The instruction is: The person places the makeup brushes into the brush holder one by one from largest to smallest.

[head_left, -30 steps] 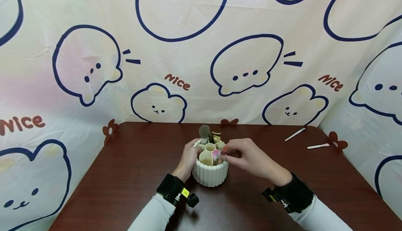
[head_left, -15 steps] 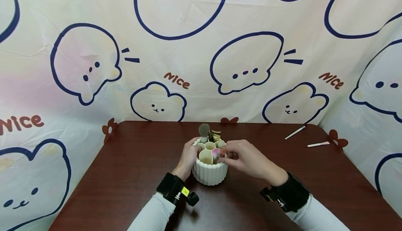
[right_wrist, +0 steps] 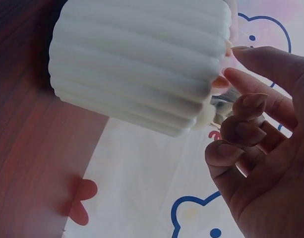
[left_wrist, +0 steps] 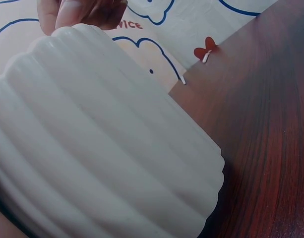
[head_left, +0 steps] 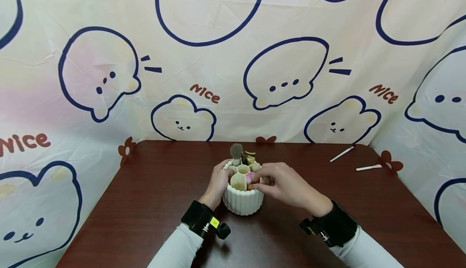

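Note:
A white ribbed pot (head_left: pixel 243 202) with inner compartments stands upright on the table. My left hand (head_left: pixel 217 181) grips its left side, thumb over the rim. At the right rim is my right hand (head_left: pixel 282 183); in the right wrist view its thumb and index fingertips stand apart, and its other fingers are loosely curled. Close to those fingertips, small orange-tan ends (right_wrist: pixel 220 84) show at the rim; their kind is unclear. A makeup brush (head_left: pixel 236 152) with a round grey-green head rises at the back of the pot, beside gold-coloured items (head_left: pixel 250 158). Something pink (head_left: pixel 249 177) shows inside.
Two thin white sticks, one slanted (head_left: pixel 341 154) and one nearly level (head_left: pixel 369 168), lie at the table's far right. The dark brown table (head_left: pixel 164 171) meets a printed cloth backdrop (head_left: pixel 225 69) at its back and sides.
The small brown stick seen at my right fingertips a second ago has gone lower into the pot. My right hand has shifted slightly left. My left hand keeps its grip.

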The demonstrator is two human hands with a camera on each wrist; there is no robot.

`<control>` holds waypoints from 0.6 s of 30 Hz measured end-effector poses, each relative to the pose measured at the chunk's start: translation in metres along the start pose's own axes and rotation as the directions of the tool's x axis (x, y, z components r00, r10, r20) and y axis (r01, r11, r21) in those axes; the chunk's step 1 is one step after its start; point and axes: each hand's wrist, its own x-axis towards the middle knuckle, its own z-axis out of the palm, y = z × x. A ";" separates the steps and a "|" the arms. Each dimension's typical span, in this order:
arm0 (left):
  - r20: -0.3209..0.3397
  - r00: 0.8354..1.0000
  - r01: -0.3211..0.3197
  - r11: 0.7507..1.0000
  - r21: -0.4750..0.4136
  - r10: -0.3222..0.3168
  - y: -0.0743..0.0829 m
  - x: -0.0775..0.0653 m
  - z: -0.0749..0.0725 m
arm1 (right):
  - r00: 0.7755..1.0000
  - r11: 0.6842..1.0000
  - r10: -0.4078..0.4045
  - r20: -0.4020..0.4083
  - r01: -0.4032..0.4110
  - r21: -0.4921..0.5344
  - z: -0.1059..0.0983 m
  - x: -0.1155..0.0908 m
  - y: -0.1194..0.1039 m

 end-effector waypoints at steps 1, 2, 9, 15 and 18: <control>0.001 1.000 0.002 1.000 0.002 -0.002 0.000 0.000 0.000 | 1.000 1.000 0.007 -0.006 -0.007 -0.003 -0.001 -0.001 0.000; 0.003 1.000 0.003 1.000 0.003 -0.003 0.000 0.000 0.000 | 1.000 1.000 0.012 -0.012 -0.013 -0.007 -0.003 -0.001 0.000; 0.004 1.000 -0.004 1.000 0.011 0.004 0.001 0.000 0.000 | 0.997 0.997 0.054 -0.049 -0.056 -0.045 -0.020 -0.009 0.005; 0.003 1.000 0.003 1.000 0.002 -0.003 0.000 -0.001 0.000 | 0.982 0.980 0.126 -0.137 -0.145 -0.139 -0.045 -0.019 0.028; 0.008 1.000 0.013 1.000 0.002 -0.013 0.000 -0.001 0.000 | 0.961 0.947 0.199 -0.189 -0.239 -0.216 -0.062 -0.024 0.050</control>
